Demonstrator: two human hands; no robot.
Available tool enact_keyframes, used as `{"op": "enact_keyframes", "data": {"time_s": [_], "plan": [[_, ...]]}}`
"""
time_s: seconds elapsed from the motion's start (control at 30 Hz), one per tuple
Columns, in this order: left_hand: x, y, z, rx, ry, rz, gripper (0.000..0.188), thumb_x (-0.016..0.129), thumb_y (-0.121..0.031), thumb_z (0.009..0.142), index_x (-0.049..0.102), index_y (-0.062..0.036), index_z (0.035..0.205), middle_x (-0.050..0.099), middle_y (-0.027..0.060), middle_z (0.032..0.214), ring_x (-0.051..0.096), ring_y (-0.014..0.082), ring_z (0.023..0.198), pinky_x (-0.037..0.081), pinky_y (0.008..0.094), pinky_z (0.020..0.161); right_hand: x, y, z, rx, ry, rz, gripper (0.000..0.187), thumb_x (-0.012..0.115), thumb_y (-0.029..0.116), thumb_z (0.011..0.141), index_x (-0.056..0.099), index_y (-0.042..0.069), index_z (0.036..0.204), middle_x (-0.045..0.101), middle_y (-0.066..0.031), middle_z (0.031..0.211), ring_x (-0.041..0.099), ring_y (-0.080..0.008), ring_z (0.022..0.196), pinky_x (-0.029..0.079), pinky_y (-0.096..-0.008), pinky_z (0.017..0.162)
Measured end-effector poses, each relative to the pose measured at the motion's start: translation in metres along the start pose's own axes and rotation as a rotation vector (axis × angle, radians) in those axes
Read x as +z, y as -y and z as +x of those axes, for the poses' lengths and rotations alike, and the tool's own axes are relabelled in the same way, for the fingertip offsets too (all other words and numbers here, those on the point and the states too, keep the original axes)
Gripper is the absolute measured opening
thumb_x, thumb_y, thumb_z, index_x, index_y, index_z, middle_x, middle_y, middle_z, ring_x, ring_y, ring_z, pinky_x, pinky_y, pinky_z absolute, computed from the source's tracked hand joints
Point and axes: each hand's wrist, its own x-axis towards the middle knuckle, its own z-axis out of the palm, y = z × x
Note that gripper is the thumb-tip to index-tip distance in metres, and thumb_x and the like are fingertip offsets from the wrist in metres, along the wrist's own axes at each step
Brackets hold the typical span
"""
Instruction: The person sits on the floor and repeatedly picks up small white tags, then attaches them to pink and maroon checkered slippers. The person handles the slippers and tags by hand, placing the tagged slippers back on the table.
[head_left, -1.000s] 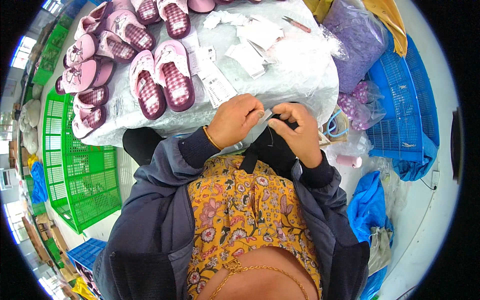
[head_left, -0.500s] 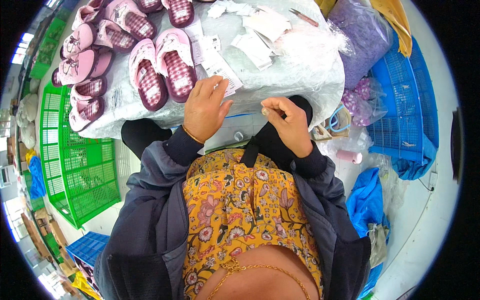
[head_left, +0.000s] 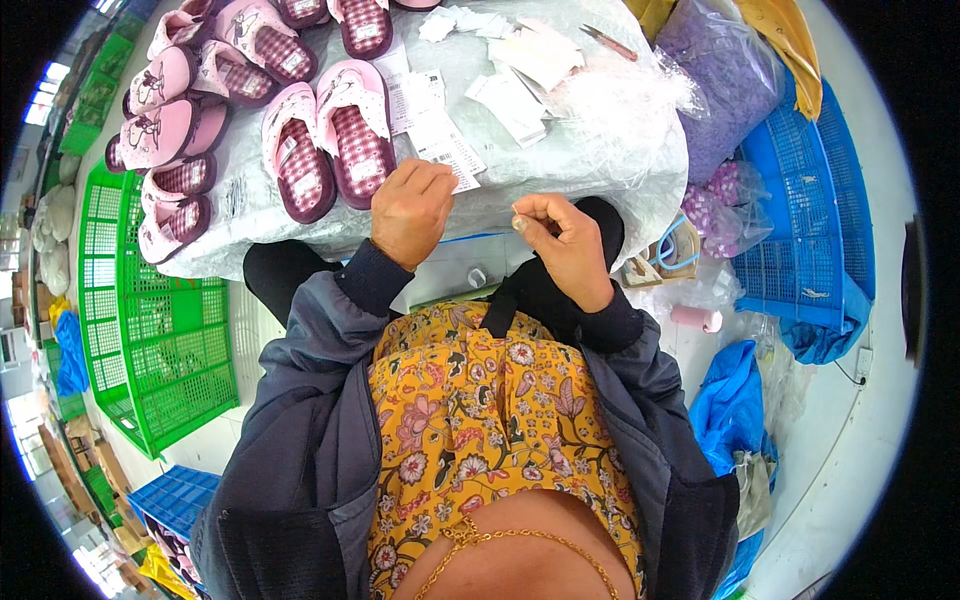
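At the table's near edge, my left hand (head_left: pixel 412 212) has its fingers curled together beside a white printed label (head_left: pixel 445 148); what they hold, if anything, is hidden. Apart from it to the right, my right hand (head_left: pixel 566 248) is closed in a pinch, with something tiny and pale at the fingertips that I cannot make out. Just beyond my left hand stands a pair of slippers (head_left: pixel 360 135), pink with a checked inside and dark red soles. Other pink slippers (head_left: pixel 160 80) are grouped at the far left, some stacked on each other.
Clear plastic sheeting (head_left: pixel 600 165) covers the table. On it lie white paper slips (head_left: pixel 505 105), crumpled clear film (head_left: pixel 625 95) and small snips (head_left: pixel 608 42). A green crate (head_left: pixel 160 330) stands left, a blue crate (head_left: pixel 790 190) right. A purple-filled bag (head_left: pixel 720 70) sits beside the table.
My left hand's fingers have gone from spread to curled, close to the label. My right hand has shifted slightly left, still pinched.
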Motion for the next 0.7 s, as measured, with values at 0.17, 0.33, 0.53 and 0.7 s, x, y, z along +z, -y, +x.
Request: {"op": "enact_keyframes", "data": {"time_s": [0.17,0.33,0.53,0.7], "plan": [[-0.011,-0.012,0.003,0.020,-0.104,0.021,0.031,0.071,0.003,0.070,0.071,-0.0043,0.100,0.068,0.0083,0.099,0.063,0.0286,0.090,0.053,0.0372,0.078,0.002,0.000,0.001,-0.013,0.002,-0.006,0.016,0.069,0.005,0.090,0.066,-0.001,0.104,0.069,-0.0053,0.089,0.061,-0.0075,0.077,0.049,-0.0233,0.069],[-0.021,-0.014,0.001,0.087,-0.192,-0.055,0.025,0.075,0.003,0.067,0.071,-0.0039,0.091,0.069,0.0082,0.090,0.064,0.0289,0.084,0.052,0.0373,0.074,0.004,0.003,0.004,0.046,-0.004,0.056,0.015,0.067,0.005,0.091,0.065,-0.001,0.104,0.067,-0.0023,0.087,0.057,-0.0058,0.077,0.048,-0.0223,0.070],[-0.015,-0.007,-0.001,0.035,-0.082,-0.100,0.025,0.076,0.005,0.065,0.067,-0.0027,0.087,0.067,0.0092,0.088,0.063,0.0299,0.081,0.051,0.0382,0.071,0.011,0.002,0.010,0.062,0.000,0.161,0.015,0.066,0.006,0.092,0.064,0.000,0.105,0.064,0.0001,0.087,0.055,-0.0047,0.078,0.047,-0.0221,0.071],[-0.021,-0.010,0.000,0.049,-0.060,-0.107,0.025,0.076,0.005,0.065,0.065,-0.0026,0.085,0.066,0.0105,0.087,0.062,0.0302,0.083,0.051,0.0375,0.070,0.008,0.003,0.011,0.042,-0.021,0.136,0.015,0.066,0.007,0.092,0.064,0.000,0.104,0.064,0.0008,0.086,0.054,-0.0045,0.077,0.047,-0.0220,0.070]]}}
